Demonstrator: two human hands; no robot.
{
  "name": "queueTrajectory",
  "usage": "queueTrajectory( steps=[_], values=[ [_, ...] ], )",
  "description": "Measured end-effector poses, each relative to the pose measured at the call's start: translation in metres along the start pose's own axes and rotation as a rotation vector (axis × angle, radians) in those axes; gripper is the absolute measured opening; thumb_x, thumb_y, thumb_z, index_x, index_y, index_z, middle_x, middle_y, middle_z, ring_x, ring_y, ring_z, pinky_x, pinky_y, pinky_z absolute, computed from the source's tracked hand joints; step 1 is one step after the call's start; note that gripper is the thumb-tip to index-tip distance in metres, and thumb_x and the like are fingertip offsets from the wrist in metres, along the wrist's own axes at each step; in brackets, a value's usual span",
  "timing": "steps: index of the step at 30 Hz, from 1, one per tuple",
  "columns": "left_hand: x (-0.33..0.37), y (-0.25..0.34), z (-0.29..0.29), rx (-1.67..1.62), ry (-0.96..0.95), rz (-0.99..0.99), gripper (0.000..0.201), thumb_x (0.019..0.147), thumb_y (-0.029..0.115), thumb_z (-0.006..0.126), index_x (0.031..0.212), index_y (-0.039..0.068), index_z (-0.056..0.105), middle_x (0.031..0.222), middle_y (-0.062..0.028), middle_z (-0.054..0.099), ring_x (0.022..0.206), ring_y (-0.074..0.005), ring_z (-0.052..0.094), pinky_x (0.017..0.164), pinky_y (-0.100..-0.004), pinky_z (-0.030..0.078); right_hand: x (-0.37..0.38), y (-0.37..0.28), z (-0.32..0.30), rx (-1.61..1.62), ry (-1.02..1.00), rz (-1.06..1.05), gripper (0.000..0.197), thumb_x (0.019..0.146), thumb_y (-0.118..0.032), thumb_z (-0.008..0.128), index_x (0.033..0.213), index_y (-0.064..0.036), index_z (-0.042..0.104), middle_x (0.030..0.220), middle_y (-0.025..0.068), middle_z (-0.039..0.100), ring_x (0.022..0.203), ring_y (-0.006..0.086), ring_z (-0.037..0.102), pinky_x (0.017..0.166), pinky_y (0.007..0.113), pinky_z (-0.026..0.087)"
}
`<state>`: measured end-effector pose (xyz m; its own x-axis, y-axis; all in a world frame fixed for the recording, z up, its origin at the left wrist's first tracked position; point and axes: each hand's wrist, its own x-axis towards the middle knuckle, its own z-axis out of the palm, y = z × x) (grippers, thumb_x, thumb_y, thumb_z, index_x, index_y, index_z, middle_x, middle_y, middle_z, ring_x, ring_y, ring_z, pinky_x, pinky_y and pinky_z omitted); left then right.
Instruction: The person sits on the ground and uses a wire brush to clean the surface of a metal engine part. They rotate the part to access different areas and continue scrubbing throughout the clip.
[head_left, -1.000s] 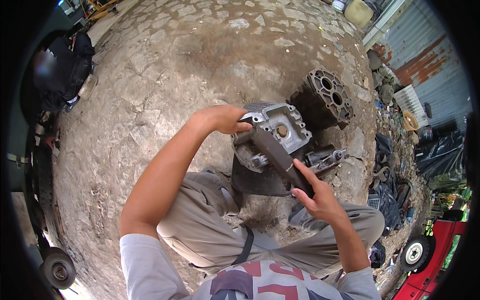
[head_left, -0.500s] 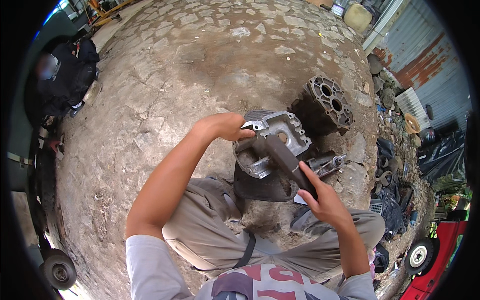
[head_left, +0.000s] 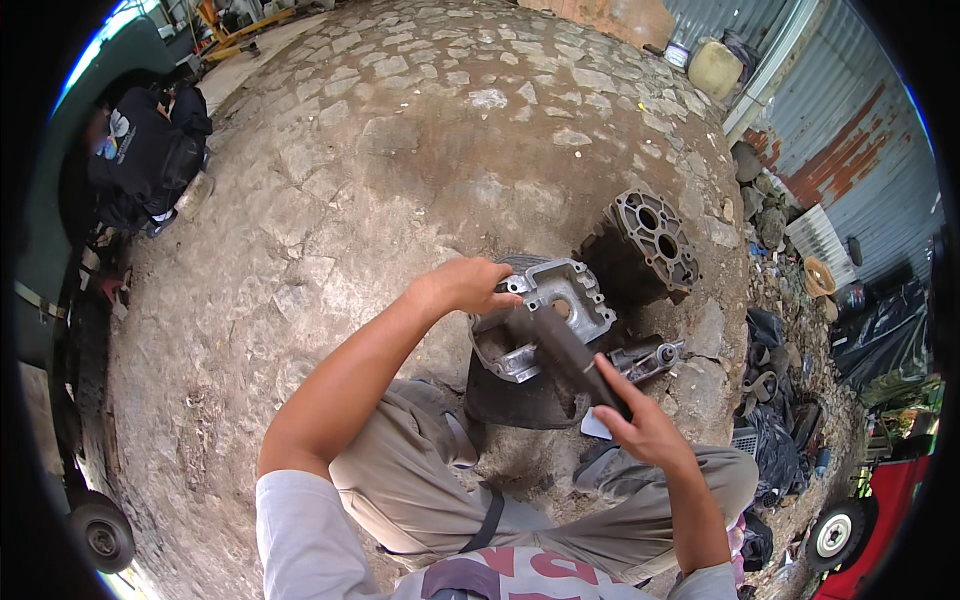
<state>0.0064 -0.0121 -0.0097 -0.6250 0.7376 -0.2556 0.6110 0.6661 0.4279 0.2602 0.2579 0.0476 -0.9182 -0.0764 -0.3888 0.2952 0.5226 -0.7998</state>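
A silvery cast-metal gearbox housing [head_left: 572,290] with a scalloped, bolt-holed rim lies between my knees. It rests on a dark pad-like support [head_left: 520,402]. My left hand [head_left: 474,286] is closed on the housing's upper left edge. In my right hand [head_left: 640,422] is a dark, block-shaped brush [head_left: 568,345], held by its narrow end. The brush's wide end lies over the housing's open middle, and its underside is hidden. Right of it sits a smaller metal part [head_left: 648,358] with a round end.
A larger dark gear casing [head_left: 655,240] stands on the stone floor [head_left: 390,140] beyond the housing. Black bags [head_left: 775,430] and rubble line the right side, below a rusty corrugated wall [head_left: 850,160]. Another person [head_left: 150,150] crouches by a dark vehicle at far left. A red vehicle [head_left: 885,510] stands at lower right.
The housing and both hands sit lower in the picture as the view has shifted. The brush keeps nearly the same place over the housing, and both grips are unchanged.
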Motion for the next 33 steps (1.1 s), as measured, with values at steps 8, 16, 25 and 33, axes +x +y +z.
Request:
queueTrajectory(
  steps=[8, 16, 25, 33],
  values=[
    [0.003, -0.003, -0.003, -0.163, -0.068, -0.004, 0.067, 0.101, 0.057, 0.069, 0.139, 0.002, 0.068, 0.126, -0.0265, 0.074, 0.117, -0.0434, 0.07, 0.098, -0.0485, 0.055, 0.016, 0.028, -0.02, -0.343, 0.366, -0.019, 0.07, 0.104, -0.023, 0.071, 0.168, -0.0219, 0.04, 0.105, 0.0287, 0.074, 0.093, 0.0481, 0.072, 0.084, 0.049, 0.055],
    [0.003, -0.005, -0.001, -0.195, -0.125, -0.04, 0.068, 0.102, 0.055, 0.068, 0.144, 0.003, 0.063, 0.135, -0.0259, 0.071, 0.126, -0.043, 0.067, 0.104, -0.0487, 0.053, -0.006, -0.002, -0.006, -0.055, -0.136, -0.199, 0.075, 0.104, -0.027, 0.073, 0.17, -0.0248, 0.036, 0.123, 0.0294, 0.073, 0.099, 0.0381, 0.073, 0.093, 0.039, 0.055],
    [0.002, 0.002, -0.002, -0.134, -0.139, -0.063, 0.065, 0.101, 0.052, 0.07, 0.143, 0.003, 0.06, 0.128, -0.026, 0.073, 0.122, -0.0434, 0.068, 0.1, -0.0505, 0.054, 0.008, 0.016, -0.029, -0.298, 0.259, 0.114, 0.071, 0.105, -0.029, 0.069, 0.169, -0.0251, 0.038, 0.115, 0.0301, 0.074, 0.101, 0.0491, 0.072, 0.088, 0.048, 0.056],
    [0.0, -0.003, -0.003, -0.065, -0.169, -0.053, 0.068, 0.103, 0.053, 0.066, 0.153, 0.009, 0.052, 0.132, -0.0275, 0.071, 0.125, -0.0451, 0.066, 0.102, -0.0529, 0.054, 0.004, -0.001, -0.007, -0.164, -0.067, -0.212, 0.074, 0.101, -0.025, 0.076, 0.167, -0.025, 0.043, 0.119, 0.0277, 0.075, 0.099, 0.0415, 0.075, 0.091, 0.04, 0.056]
  ],
)
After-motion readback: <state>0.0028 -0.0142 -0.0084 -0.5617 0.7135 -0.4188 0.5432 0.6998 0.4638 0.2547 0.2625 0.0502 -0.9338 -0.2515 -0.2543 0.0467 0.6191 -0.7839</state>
